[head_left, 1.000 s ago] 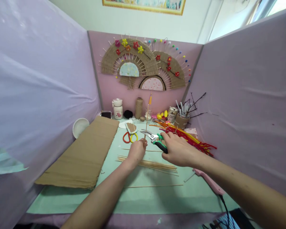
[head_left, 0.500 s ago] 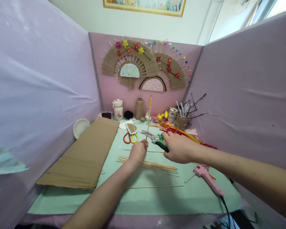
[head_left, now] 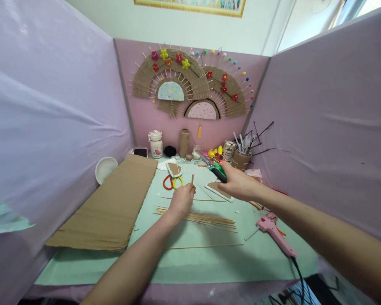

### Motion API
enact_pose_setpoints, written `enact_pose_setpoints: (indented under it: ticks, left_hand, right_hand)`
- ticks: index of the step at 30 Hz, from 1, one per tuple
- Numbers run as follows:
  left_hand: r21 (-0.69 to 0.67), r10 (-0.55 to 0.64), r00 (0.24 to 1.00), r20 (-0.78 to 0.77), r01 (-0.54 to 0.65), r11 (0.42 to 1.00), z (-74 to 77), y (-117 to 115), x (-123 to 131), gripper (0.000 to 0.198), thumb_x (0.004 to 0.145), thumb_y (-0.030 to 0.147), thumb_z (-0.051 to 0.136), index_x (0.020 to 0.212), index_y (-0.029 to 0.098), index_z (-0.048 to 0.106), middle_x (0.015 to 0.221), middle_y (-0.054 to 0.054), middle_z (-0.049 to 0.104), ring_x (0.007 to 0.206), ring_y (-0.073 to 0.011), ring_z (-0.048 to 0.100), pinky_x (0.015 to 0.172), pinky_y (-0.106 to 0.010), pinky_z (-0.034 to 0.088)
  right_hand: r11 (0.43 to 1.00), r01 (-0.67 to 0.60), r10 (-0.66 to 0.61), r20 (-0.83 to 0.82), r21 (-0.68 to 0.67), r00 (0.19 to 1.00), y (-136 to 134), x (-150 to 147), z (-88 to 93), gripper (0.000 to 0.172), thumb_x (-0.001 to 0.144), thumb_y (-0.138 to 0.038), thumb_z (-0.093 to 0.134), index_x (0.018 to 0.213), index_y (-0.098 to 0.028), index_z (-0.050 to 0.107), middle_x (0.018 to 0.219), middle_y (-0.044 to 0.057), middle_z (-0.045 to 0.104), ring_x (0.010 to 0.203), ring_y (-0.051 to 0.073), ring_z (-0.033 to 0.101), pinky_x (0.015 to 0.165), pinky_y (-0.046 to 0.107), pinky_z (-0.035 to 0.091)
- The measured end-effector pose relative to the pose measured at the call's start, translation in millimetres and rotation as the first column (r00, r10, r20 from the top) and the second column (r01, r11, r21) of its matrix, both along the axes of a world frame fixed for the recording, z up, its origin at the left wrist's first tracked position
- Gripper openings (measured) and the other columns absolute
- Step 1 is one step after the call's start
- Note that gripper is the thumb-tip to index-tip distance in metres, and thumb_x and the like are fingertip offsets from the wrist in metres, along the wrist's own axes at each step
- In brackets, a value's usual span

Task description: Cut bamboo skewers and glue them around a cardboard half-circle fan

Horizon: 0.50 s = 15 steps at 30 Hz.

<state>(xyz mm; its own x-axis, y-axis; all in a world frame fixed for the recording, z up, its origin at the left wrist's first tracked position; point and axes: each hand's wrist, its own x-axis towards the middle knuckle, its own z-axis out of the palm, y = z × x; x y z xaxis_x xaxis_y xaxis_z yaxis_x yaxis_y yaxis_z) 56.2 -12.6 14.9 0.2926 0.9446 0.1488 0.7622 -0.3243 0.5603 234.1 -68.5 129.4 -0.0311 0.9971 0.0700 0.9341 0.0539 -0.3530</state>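
My left hand (head_left: pixel 181 200) is closed around a short brown stick (head_left: pixel 192 179), its end poking up above the fingers. My right hand (head_left: pixel 236 180) grips green-and-black pruning shears (head_left: pixel 218 171). Their blades are blurred and point up and to the left, apart from the stick. Below my left hand, a bundle of thin bamboo sticks (head_left: pixel 209 219) lies across the mint-green cloth. A single stick (head_left: pixel 206 246) rests nearer the front edge. Under the shears lies a white-edged cardboard piece (head_left: pixel 219 190).
A large cardboard sheet (head_left: pixel 111 207) covers the left side. Red and yellow handled scissors (head_left: pixel 173 182) lie beyond my left hand. At right is a pink glue gun (head_left: pixel 276 233) with a black cord. A jar (head_left: pixel 155 145), twine spool (head_left: pixel 184 143) and twig holder (head_left: pixel 241 160) line the back.
The stick in my left hand is now much shorter above the fingers. My right hand has lifted the shears up and away from it, uncovering the white-edged cardboard piece.
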Motion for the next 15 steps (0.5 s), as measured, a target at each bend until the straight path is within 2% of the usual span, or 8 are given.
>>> enact_pose_setpoints:
  ticks: [3, 4, 7, 9, 11, 13, 15]
  left_hand:
    - [0.001, -0.003, 0.999, 0.038, 0.003, 1.000, -0.3, 0, -1, 0.023, 0.093, 0.020, 0.045, 0.093, 0.019, 0.068, 0.092, -0.007, 0.075, 0.088, -0.0185, 0.068, 0.078, -0.027, 0.045]
    - [0.003, -0.005, 0.999, 0.050, 0.005, 1.000, -1.0, 0, -1, 0.023, 0.092, 0.020, 0.045, 0.093, 0.019, 0.068, 0.092, -0.007, 0.075, 0.087, -0.0184, 0.068, 0.078, -0.027, 0.045]
    - [0.012, -0.018, 0.995, 0.098, 0.017, 1.000, -4.6, 3, -2, 0.021, 0.092, 0.021, 0.046, 0.091, 0.018, 0.067, 0.090, -0.008, 0.075, 0.085, -0.0186, 0.069, 0.076, -0.027, 0.046]
    - [0.004, -0.033, 0.989, 0.145, 0.032, 0.999, -7.8, 5, -2, 0.021, 0.092, 0.021, 0.046, 0.089, 0.018, 0.066, 0.088, -0.008, 0.075, 0.084, -0.0191, 0.069, 0.076, -0.028, 0.047]
    - [-0.011, -0.057, 0.972, 0.229, 0.061, 0.998, -10.4, 6, -1, 0.020, 0.092, 0.022, 0.046, 0.087, 0.018, 0.065, 0.086, -0.007, 0.075, 0.084, -0.0188, 0.069, 0.076, -0.028, 0.048]
    - [-0.013, -0.083, 0.930, 0.358, 0.093, 0.996, -11.2, 6, 0, 0.021, 0.093, 0.024, 0.044, 0.088, 0.018, 0.063, 0.083, -0.005, 0.075, 0.081, -0.0176, 0.069, 0.076, -0.027, 0.049]
    - [0.038, -0.102, 0.879, 0.466, 0.096, 0.995, -9.7, 3, -1, 0.025, 0.096, 0.029, 0.039, 0.093, 0.018, 0.062, 0.079, -0.004, 0.073, 0.077, -0.0162, 0.068, 0.074, -0.026, 0.049]
  right_hand:
    - [0.991, 0.017, 0.030, -0.337, 0.136, 0.941, 15, -1, -11.3, 0.031, 0.066, -0.028, 0.054, 0.096, -0.022, 0.048, 0.081, 0.000, 0.056, 0.071, 0.018, 0.051, 0.065, 0.028, 0.036]
    - [0.980, 0.037, 0.056, -0.447, 0.197, 0.893, 22, -2, -20.0, 0.029, 0.065, -0.029, 0.053, 0.093, -0.022, 0.047, 0.080, -0.001, 0.054, 0.071, 0.017, 0.049, 0.066, 0.029, 0.037]
    - [0.936, 0.124, 0.164, -0.717, 0.330, 0.677, 44, -10, -57.5, 0.028, 0.066, -0.033, 0.052, 0.091, -0.023, 0.047, 0.080, -0.002, 0.050, 0.071, 0.017, 0.047, 0.068, 0.030, 0.039]
    - [0.892, 0.235, 0.195, -0.797, 0.387, 0.572, 58, -16, -84.8, 0.034, 0.065, -0.034, 0.054, 0.096, -0.023, 0.047, 0.086, -0.001, 0.051, 0.076, 0.018, 0.049, 0.075, 0.033, 0.041]
    - [0.868, 0.321, 0.182, -0.844, 0.379, 0.504, 66, -19, -106.9, 0.039, 0.064, -0.034, 0.055, 0.101, -0.024, 0.046, 0.087, 0.000, 0.051, 0.078, 0.018, 0.050, 0.078, 0.035, 0.042]
    - [0.860, 0.355, 0.169, -0.861, 0.367, 0.480, 70, -19, -120.5, 0.041, 0.066, -0.035, 0.055, 0.104, -0.024, 0.045, 0.089, 0.000, 0.051, 0.078, 0.018, 0.050, 0.079, 0.035, 0.044]
    - [0.833, 0.387, 0.179, -0.855, 0.395, 0.487, 69, -15, -125.6, 0.043, 0.068, -0.036, 0.055, 0.108, -0.024, 0.044, 0.092, 0.001, 0.050, 0.079, 0.018, 0.051, 0.080, 0.035, 0.045]
